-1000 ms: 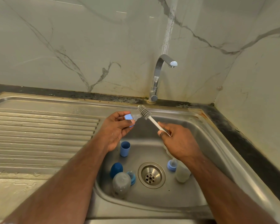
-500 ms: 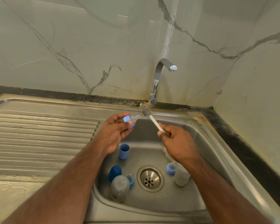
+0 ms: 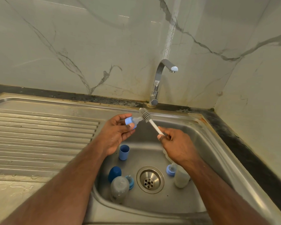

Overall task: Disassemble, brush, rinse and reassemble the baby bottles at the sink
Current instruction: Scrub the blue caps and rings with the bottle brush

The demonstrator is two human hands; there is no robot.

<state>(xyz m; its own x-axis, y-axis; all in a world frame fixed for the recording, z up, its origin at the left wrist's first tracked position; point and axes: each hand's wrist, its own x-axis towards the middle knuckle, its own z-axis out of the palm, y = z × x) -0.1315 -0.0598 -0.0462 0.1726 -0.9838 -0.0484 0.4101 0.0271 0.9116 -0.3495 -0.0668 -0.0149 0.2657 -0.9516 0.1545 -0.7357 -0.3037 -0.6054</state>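
Marble-look wall, steel sink (image 3: pixel 206 153), tap (image 3: pixel 159 78) off. I've got the left hand (image 3: pixel 115 133) pinching a blue-collared nipple (image 3: pixel 133 121) above the basin while the right hand (image 3: pixel 177 143) grips the brush (image 3: pixel 147 118), bristles on the tip. Brushing step, I'd say; rinsing next means opening the tap.

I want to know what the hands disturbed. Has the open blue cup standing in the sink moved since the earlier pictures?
No. The blue cup stands at the same spot as before, up and left of the drain; only the camera shifted.

Brushed-metal sink (image 3: pixel 201 143), glossy chrome tap (image 3: pixel 159 75), polished marble wall (image 3: pixel 71 38).
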